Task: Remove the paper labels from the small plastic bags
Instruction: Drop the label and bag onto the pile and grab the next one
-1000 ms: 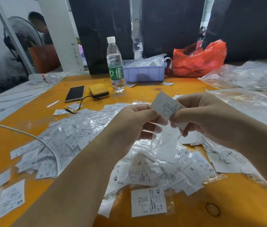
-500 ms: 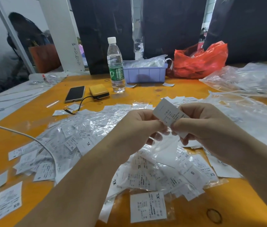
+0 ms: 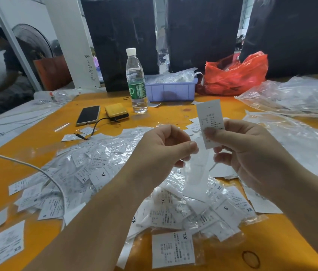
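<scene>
My right hand (image 3: 246, 151) pinches a white paper label (image 3: 210, 118) between thumb and fingers and holds it upright above the table. My left hand (image 3: 164, 149) pinches the top of a small clear plastic bag (image 3: 196, 177), which hangs down between the two hands. The label stands clear of the bag's mouth. Under my hands lies a heap of small bags with size labels (image 3: 103, 171), spread across the orange table (image 3: 173, 114).
A water bottle (image 3: 136, 81), a purple tray (image 3: 171, 90), a red bag (image 3: 236, 75), a phone (image 3: 88, 115) and a yellow power bank (image 3: 116, 112) stand at the back. Large clear bags (image 3: 295, 98) lie right. A white cable (image 3: 37, 169) crosses left. A person bends at far left.
The label has come further out of the bag and now stands upright, higher and to the right. My hands have drawn slightly apart.
</scene>
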### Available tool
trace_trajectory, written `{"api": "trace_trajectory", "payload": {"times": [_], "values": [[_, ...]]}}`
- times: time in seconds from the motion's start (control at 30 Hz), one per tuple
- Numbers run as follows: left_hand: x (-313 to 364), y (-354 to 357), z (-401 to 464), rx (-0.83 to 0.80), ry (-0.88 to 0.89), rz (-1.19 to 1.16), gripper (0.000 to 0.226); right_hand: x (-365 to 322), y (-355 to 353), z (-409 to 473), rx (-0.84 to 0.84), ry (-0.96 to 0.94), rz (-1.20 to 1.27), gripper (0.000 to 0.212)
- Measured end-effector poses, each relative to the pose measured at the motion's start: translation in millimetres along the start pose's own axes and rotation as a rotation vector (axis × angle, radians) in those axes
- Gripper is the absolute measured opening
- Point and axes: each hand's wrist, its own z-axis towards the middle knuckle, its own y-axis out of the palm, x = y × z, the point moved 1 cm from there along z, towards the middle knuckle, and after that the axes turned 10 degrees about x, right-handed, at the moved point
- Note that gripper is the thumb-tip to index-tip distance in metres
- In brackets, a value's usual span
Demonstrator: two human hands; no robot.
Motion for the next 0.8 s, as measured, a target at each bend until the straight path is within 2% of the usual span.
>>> {"api": "trace_trajectory", "payload": {"times": [0.13,0.4,0.63,0.8], "values": [[-0.1,-0.2,-0.3,0.005,0.013,0.004,0.009,1.8,0.7,-1.4,-0.019,0.022,-0.005,0.032],[-1.4,-0.8,0.2,-0.03,0.025,-0.045,0.015,1.3,1.5,-3.4,0.006,-0.139,-0.01,0.031],[-1.5,1.9,-0.3,-0.121,-0.005,-0.093,0.028,3.9,2.9,-4.0,-0.092,-0.065,0.082,0.034],[-0.9,0.6,-0.5,-0.121,0.003,-0.075,0.018,1.2,1.8,-5.6,-0.073,-0.084,0.066,0.033]]}}
